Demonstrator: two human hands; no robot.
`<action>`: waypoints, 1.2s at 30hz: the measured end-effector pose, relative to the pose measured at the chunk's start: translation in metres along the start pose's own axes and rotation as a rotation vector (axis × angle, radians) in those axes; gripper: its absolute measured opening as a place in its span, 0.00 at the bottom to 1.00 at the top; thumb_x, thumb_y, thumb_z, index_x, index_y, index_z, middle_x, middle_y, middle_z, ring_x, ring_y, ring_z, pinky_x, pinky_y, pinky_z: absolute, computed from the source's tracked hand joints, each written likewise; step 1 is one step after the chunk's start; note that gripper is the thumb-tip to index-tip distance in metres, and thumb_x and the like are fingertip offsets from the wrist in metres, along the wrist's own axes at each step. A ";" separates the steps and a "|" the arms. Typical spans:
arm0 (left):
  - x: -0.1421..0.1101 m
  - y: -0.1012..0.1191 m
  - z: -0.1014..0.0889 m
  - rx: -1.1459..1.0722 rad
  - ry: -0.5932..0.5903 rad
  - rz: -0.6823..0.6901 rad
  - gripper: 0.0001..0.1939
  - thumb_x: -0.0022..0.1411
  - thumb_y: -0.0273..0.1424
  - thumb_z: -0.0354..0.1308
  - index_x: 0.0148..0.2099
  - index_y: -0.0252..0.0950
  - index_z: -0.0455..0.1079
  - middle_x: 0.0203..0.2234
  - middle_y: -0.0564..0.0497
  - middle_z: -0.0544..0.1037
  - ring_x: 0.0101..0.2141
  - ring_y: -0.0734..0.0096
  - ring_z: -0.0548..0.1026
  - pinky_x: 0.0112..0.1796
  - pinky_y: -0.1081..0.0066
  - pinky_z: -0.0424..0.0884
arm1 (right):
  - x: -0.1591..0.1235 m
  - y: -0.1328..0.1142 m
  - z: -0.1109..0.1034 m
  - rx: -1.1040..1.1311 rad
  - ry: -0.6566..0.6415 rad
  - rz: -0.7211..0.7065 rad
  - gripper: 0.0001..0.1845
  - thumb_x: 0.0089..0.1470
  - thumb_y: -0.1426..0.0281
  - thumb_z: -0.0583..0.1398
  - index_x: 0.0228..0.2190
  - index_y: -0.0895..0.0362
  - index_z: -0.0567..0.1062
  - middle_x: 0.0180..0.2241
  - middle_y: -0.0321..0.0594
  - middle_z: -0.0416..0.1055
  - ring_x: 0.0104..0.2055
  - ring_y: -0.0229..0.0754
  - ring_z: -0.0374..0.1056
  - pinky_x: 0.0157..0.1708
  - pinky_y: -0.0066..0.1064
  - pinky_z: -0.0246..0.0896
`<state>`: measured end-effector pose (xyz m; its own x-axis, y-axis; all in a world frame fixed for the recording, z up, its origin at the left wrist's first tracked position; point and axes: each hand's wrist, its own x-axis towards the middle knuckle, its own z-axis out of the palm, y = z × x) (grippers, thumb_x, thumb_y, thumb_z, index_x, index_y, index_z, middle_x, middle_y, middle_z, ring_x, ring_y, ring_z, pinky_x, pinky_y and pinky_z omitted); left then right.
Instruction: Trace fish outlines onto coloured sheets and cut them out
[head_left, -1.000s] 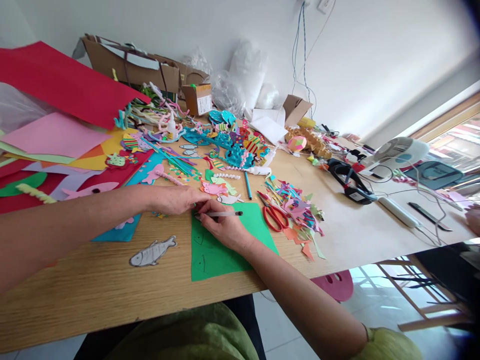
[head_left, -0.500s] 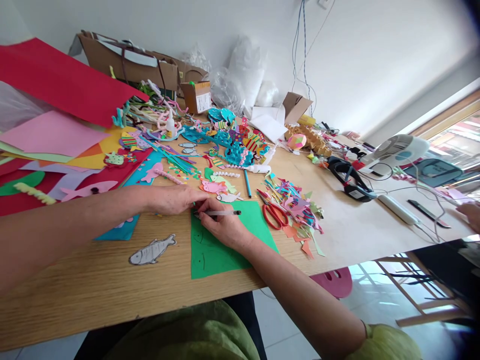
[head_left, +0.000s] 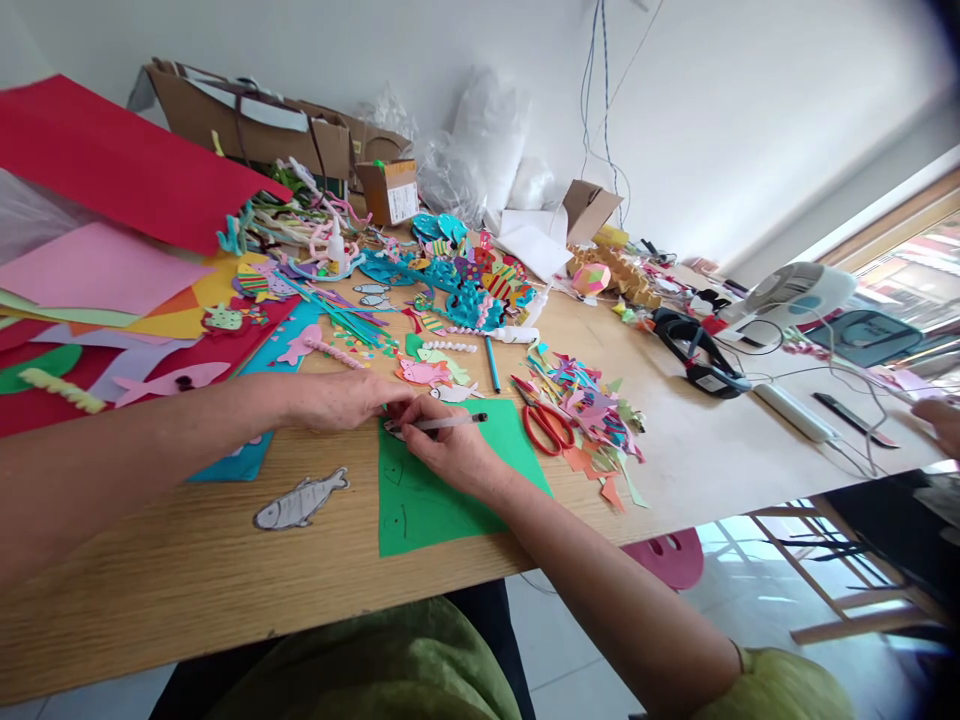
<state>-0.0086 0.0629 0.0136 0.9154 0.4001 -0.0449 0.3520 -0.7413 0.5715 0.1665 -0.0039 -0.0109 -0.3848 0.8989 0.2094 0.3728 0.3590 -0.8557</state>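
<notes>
My right hand [head_left: 448,438] is closed round a pen [head_left: 451,422] with a clear barrel and a dark end. It works at the upper left of a green paper sheet [head_left: 461,520], where dark fish outlines are drawn. My left hand [head_left: 345,400] lies on the table at that corner, its fingers stretched toward the right hand; the fingertips are partly hidden. A small pale piece shows under the pen's tip end, mostly covered. A grey paper fish [head_left: 301,500] lies left of the sheet, and a white paper fish [head_left: 452,394] lies just above it.
Red-handled scissors [head_left: 546,428] and coloured paper scraps [head_left: 589,400] lie right of the sheet. A blue marker [head_left: 492,364] and a glue bottle [head_left: 516,334] are behind it. Coloured paper [head_left: 105,270] is piled left. Another person's hand [head_left: 937,425] shows at the right edge.
The view has shifted slightly. The pen's dark end has tipped up a little as my right hand moves on the sheet. My left hand stays at the corner.
</notes>
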 end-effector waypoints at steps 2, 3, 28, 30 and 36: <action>0.000 0.000 0.000 0.011 0.008 -0.013 0.09 0.57 0.20 0.44 0.34 0.35 0.64 0.27 0.53 0.71 0.27 0.73 0.67 0.27 0.75 0.59 | 0.001 0.000 0.001 0.009 0.002 -0.010 0.03 0.48 0.76 0.54 0.26 0.57 0.66 0.22 0.32 0.65 0.22 0.33 0.56 0.22 0.25 0.51; 0.000 0.000 0.000 0.023 0.010 -0.032 0.08 0.57 0.21 0.45 0.33 0.35 0.64 0.26 0.53 0.71 0.25 0.73 0.66 0.26 0.75 0.58 | 0.002 0.001 0.001 0.015 -0.002 -0.014 0.03 0.49 0.75 0.54 0.26 0.57 0.66 0.22 0.33 0.65 0.23 0.33 0.57 0.23 0.25 0.52; -0.002 -0.001 0.003 -0.016 0.029 0.033 0.13 0.59 0.18 0.43 0.37 0.36 0.66 0.28 0.55 0.71 0.27 0.75 0.65 0.28 0.77 0.58 | -0.002 0.003 -0.002 -0.011 -0.032 0.016 0.04 0.47 0.76 0.54 0.25 0.56 0.66 0.22 0.32 0.64 0.23 0.32 0.55 0.22 0.23 0.50; -0.002 -0.003 0.003 -0.028 0.022 0.048 0.13 0.59 0.18 0.43 0.36 0.36 0.67 0.28 0.55 0.72 0.28 0.74 0.67 0.30 0.76 0.59 | -0.004 0.002 -0.004 -0.012 -0.040 0.034 0.04 0.46 0.76 0.54 0.25 0.56 0.66 0.22 0.31 0.64 0.21 0.32 0.54 0.21 0.23 0.49; -0.003 -0.009 0.005 -0.012 -0.007 0.018 0.16 0.57 0.18 0.45 0.38 0.38 0.70 0.31 0.55 0.76 0.31 0.72 0.70 0.32 0.76 0.60 | -0.010 0.002 -0.009 -0.014 -0.051 0.082 0.02 0.47 0.75 0.54 0.25 0.56 0.66 0.18 0.29 0.60 0.20 0.32 0.52 0.19 0.23 0.46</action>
<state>-0.0130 0.0657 0.0049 0.9229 0.3829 -0.0407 0.3335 -0.7420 0.5816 0.1781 -0.0097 -0.0103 -0.3952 0.9114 0.1144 0.4166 0.2888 -0.8620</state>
